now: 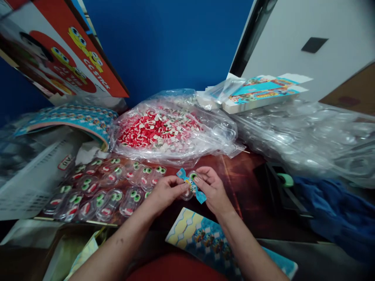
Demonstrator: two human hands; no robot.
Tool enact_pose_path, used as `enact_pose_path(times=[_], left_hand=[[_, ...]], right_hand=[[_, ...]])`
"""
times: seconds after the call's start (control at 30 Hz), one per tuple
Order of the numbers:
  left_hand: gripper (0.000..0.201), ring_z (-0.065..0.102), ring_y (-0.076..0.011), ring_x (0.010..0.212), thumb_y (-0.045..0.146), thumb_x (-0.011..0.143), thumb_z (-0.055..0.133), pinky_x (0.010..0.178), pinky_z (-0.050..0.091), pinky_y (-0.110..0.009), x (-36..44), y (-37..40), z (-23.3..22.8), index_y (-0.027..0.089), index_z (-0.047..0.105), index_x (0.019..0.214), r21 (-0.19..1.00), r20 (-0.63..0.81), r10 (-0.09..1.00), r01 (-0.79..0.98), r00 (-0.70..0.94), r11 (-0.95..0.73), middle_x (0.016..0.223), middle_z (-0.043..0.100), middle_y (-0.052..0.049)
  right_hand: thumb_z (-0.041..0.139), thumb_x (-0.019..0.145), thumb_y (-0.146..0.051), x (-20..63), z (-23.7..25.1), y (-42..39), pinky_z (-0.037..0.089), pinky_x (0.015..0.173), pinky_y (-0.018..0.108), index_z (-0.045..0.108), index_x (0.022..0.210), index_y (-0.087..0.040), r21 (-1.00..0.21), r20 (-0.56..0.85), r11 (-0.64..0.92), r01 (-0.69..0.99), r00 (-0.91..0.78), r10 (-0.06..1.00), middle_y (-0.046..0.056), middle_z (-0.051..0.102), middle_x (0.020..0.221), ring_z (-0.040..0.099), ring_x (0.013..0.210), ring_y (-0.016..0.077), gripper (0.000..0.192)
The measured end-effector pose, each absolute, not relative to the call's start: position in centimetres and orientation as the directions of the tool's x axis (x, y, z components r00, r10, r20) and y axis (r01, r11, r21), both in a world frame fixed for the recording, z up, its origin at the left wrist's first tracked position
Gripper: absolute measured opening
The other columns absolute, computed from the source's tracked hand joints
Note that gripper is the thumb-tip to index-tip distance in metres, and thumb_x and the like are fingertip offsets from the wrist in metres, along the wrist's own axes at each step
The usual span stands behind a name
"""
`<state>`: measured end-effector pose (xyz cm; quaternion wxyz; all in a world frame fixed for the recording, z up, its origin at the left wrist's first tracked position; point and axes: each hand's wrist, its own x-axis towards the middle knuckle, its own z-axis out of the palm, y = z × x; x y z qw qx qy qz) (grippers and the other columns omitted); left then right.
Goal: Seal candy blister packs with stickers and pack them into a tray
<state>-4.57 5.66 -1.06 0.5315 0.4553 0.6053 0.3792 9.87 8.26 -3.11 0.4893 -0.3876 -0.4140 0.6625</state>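
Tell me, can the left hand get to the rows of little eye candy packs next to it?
Probably yes. The left hand sits right beside the candy packs and nothing lies between them. But its grip, with the right hand, is shut on a small blue sticker, so it would need to let go.

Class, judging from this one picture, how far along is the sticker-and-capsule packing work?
Done: a batch of filled clear capsules with eye-and-mouth candies lies left of the hands. In hand: the left hand and right hand press a blue sticker onto one capsule. Left: a bag of red-white candies, a sticker sheet and empty clear shells.
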Motion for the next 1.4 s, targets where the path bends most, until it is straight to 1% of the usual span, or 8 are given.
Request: enact_pose_path(times=[0.17,0.33,0.47,0.63,0.73,0.87,1.1,1.4], left_hand=[[0.034,0.048,-0.0078,0.044,0.042,0.056,0.072,0.046,0.038,-0.021,-4.6,5.7,1.0,0.013,0.055,0.054,0.944,-0.313,0.940,-0.157,-0.138,0.291,0.049,0.057,0.002],[0.032,0.053,-0.0093,0.046,0.039,0.058,0.073,0.050,0.042,-0.022,-3.9,4.4,1.1,0.012,0.057,0.054,0.917,-0.322,0.946,-0.264,-0.046,0.299,0.050,0.060,0.000],[0.029,0.055,-0.0100,0.050,0.037,0.061,0.072,0.054,0.043,-0.023,-2.6,4.0,0.8,0.011,0.061,0.065,0.884,-0.324,0.942,-0.328,0.083,0.333,0.057,0.061,0.000],[0.026,0.053,-0.0083,0.050,0.037,0.066,0.069,0.052,0.042,-0.021,-1.9,4.5,0.5,0.013,0.059,0.068,0.926,-0.260,0.958,-0.313,-0.120,0.212,0.057,0.060,0.001],[0.023,0.055,-0.0093,0.054,0.036,0.069,0.067,0.055,0.045,-0.021,-1.5,4.5,0.7,0.014,0.061,0.072,0.959,-0.189,0.958,-0.251,-0.217,0.132,0.061,0.062,0.001],[0.017,0.059,-0.0112,0.064,0.031,0.071,0.066,0.061,0.048,-0.021,-0.4,3.5,1.3,0.016,0.065,0.079,0.982,-0.077,0.963,-0.185,-0.257,0.029,0.071,0.067,-0.001],[0.021,0.062,-0.0145,0.081,0.030,0.073,0.064,0.079,0.047,-0.025,0.1,3.3,1.1,0.016,0.069,0.087,0.958,-0.108,0.988,-0.276,-0.110,0.074,0.087,0.070,-0.004],[0.017,0.054,-0.0079,0.051,0.024,0.060,0.074,0.052,0.043,-0.020,-0.5,5.0,3.1,0.013,0.063,0.066,0.675,-0.414,0.902,-0.625,0.120,0.393,0.060,0.063,0.000]], right_hand=[[0.062,0.074,-0.031,9.4,-1.7,7.9,0.043,0.061,0.024,0.041,0.114,-0.022,-0.982,0.017,-0.029,-0.187,-0.243,0.970,-0.003,0.058,0.072,0.054,0.066,0.0116,0.046],[0.061,0.076,-0.034,10.5,-1.5,6.9,0.044,0.061,0.025,0.051,0.073,-0.017,-0.968,-0.054,-0.159,-0.194,-0.460,0.886,0.000,0.060,0.068,0.055,0.062,0.0114,0.020],[0.058,0.078,-0.035,12.1,-1.0,6.6,0.045,0.061,0.027,0.053,0.072,-0.016,-0.985,-0.056,-0.126,-0.113,-0.485,0.873,0.001,0.060,0.067,0.056,0.062,0.0127,0.020],[0.063,0.073,-0.030,14.4,2.5,5.1,0.043,0.060,0.025,0.058,0.075,-0.018,-0.904,0.288,0.259,0.341,0.038,0.957,0.001,0.059,0.072,0.054,0.064,0.0133,0.014],[0.056,0.079,-0.025,14.0,3.6,3.6,0.040,0.059,0.024,0.059,0.065,-0.018,-0.760,0.437,0.386,0.523,-0.028,0.899,0.001,0.056,0.063,0.052,0.060,0.0126,0.016],[0.050,0.083,-0.028,11.7,2.2,3.1,0.042,0.060,0.025,0.062,0.070,-0.016,-0.876,0.281,0.287,0.388,-0.073,0.957,0.003,0.059,0.067,0.054,0.064,0.0144,0.021],[0.047,0.086,-0.034,9.9,0.0,3.5,0.045,0.073,0.027,0.059,0.102,-0.019,-0.965,0.032,0.010,-0.262,-0.081,0.996,0.003,0.062,0.089,0.056,0.080,0.0156,0.025],[0.050,0.084,-0.036,11.6,-0.3,3.7,0.045,0.069,0.028,0.060,0.101,-0.019,-0.974,0.050,0.034,-0.225,-0.068,0.996,0.003,0.062,0.082,0.056,0.076,0.0165,0.026]])
